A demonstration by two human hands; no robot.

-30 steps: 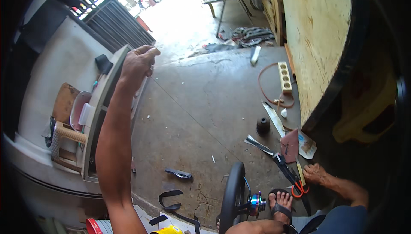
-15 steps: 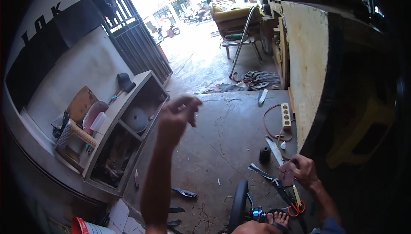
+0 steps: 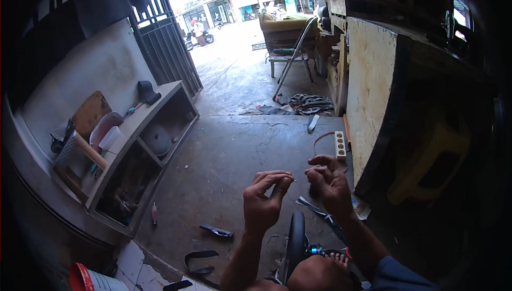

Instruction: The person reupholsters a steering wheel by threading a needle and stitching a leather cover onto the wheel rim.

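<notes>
Head view: pinching w/ L hand (image 3: pixel 264 200), fingers narrow; curling R hand (image 3: pixel 332 187) just beside, thumb nr index. Can't tell if holding anything. Shows black wheel (image 3: pixel 295 240) upright, below fingers & apart; also pwr strip (image 3: pixel 340 144) on floor (image 3: pixel 224 152) beyond R hand.

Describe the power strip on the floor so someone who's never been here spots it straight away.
Find the large pale board standing along the right side of the floor. Beside its lower edge, just beyond the right hand, lies the power strip. It is a narrow cream block with four round sockets in a row; the white scrap farther off has none.
</notes>
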